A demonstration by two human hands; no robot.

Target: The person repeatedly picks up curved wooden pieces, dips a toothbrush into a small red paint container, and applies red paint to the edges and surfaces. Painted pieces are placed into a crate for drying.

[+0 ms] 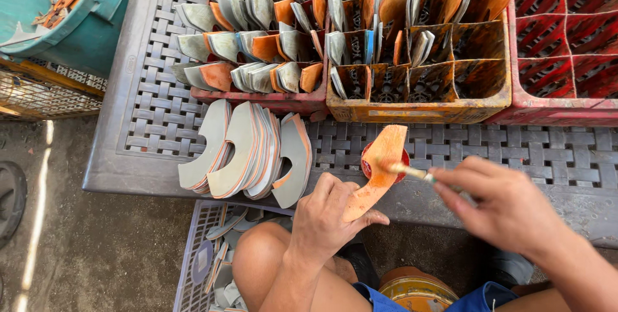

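My left hand holds a curved, orange-coated flat piece upright over the front edge of the grey plastic table. In my right hand is a small brush, its tip touching the piece's orange face. Just behind the piece, a small red cup stands on the table, mostly hidden. To the left of my hands, a fanned stack of grey curved pieces with orange edges lies on the table.
Three crates line the back: a red one and a yellow one filled with coated pieces, and another red one. A teal tub is at far left. Grey pieces lie in a crate below. A yellow can sits between my knees.
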